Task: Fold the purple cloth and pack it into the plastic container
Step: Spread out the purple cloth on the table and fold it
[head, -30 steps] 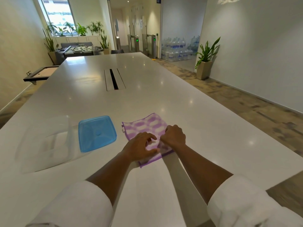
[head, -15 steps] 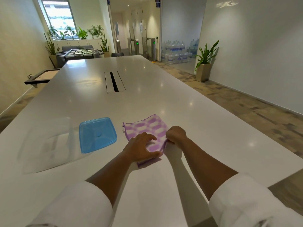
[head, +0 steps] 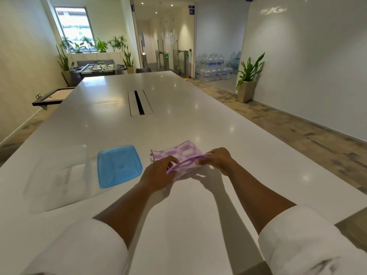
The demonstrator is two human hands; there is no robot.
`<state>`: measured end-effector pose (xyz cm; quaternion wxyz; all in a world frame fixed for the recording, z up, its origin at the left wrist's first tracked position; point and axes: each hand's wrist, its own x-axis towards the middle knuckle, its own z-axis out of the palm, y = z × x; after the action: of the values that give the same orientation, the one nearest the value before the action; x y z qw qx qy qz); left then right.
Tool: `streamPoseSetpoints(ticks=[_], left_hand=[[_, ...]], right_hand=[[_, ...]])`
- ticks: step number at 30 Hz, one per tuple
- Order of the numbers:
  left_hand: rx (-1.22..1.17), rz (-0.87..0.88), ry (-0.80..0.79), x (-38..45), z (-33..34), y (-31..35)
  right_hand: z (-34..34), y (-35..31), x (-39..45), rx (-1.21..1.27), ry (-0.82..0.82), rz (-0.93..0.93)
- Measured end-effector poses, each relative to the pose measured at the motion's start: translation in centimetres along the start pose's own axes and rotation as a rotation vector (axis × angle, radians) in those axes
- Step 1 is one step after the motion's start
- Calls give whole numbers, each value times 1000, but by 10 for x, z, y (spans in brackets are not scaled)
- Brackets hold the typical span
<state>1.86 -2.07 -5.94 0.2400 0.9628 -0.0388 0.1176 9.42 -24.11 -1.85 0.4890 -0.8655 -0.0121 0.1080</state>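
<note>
The purple and white checked cloth (head: 181, 153) lies partly folded on the white table (head: 178, 120), a little ahead of me. My left hand (head: 158, 175) pinches its near left corner and my right hand (head: 215, 160) pinches its near right corner. Between them the near edge is lifted off the table and stretched taut, while the far part rests flat. A clear plastic container (head: 57, 177) stands at the left, hard to make out against the table. Its blue lid (head: 119, 165) lies flat between the container and the cloth.
A long cable slot (head: 140, 103) runs down the table's middle, farther away. The table's right edge drops to a carpeted floor. A potted plant (head: 248, 80) stands by the right wall. A foosball table (head: 99, 68) is at the far end.
Both hands were pressing on the cloth close together. They have since moved apart to its near corners and raised that edge off the table.
</note>
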Motion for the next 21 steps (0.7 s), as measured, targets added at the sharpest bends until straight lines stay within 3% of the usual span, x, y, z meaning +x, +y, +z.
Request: streamPoseSetpoints(ticks=[4, 9, 14, 18, 21], left_hand=[[-36, -56, 78, 1, -18, -9], [-127, 14, 159, 1, -30, -15], [-178, 42, 100, 0, -42, -21], [-237, -23, 90, -1, -49, -24], [-316, -112, -1, -1, -50, -23]], right_hand=[[-4, 6, -1, -105, 61, -93], [1, 4, -5, -95, 69, -193], [3, 5, -7, 34, 79, -246], [2, 9, -6, 49, 72, -181], [2, 16, -5, 15, 17, -106]])
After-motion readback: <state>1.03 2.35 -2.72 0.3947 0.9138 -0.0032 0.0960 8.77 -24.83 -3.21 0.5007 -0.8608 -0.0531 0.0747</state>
